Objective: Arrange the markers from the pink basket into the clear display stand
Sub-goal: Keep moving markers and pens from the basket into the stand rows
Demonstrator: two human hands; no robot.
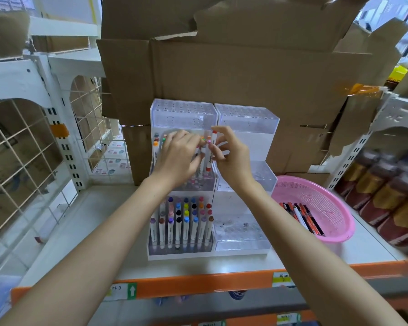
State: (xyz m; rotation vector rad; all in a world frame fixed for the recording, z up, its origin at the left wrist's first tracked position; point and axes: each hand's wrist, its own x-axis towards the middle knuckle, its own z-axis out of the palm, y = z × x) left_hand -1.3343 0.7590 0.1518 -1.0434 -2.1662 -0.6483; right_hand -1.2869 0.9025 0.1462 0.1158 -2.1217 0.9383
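Flattened cardboard boxes (245,74) are stacked along the back of a white shelf (104,220) with an orange front edge (198,282). A clear display stand (245,241) in stepped tiers is set mid-shelf, its back against the boxes. Markers are seen only in its left half. A pink basket (349,222) is placed just beside the stand, toward the right edge of the shelf, with loose markers (302,217) lying in it. The bottom-tier markers (181,220) are seated upright in rows near the front edge.

Both hands are raised at the left middle tier. The right hand (231,156) is noted with fingers pinching a white, red-capped marker (210,151), which is held near upright with its lower end at the tier's holes. The left hand (177,154) is laid over the neighbouring caps with fingers bent; whether anything is gripped cannot be told.

The step in hand is judged to be the seating of this marker. The barrel should be kept vertical and the lower cap lined up over a free hole. Adjacent markers should be steadied by the left hand so that none is tipped. The marker should then be pressed down until level with its row.
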